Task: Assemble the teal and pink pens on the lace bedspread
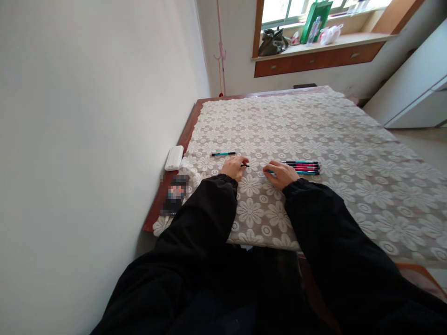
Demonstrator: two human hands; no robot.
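Just above the tablecloth, my left hand (234, 167) is closed on a short black pen part (245, 165), whose end pokes out past the fingertips. My right hand (281, 173) is pinched, fingertips together, around a small teal pen piece (270, 171), mostly hidden by the fingers. A narrow gap separates the two hands. Beyond my left hand lies a single teal and black pen (223, 154). Several pens (303, 167), teal, black and pink-red, lie side by side in a row, right by my right hand.
A floral lace tablecloth (251, 211) covers the wooden table. At its left edge are a white box-shaped device (174, 158) and a blurred phone (175, 194). A white wall (104, 116) rises close on the left. Bags and a bottle (314, 30) stand on the windowsill.
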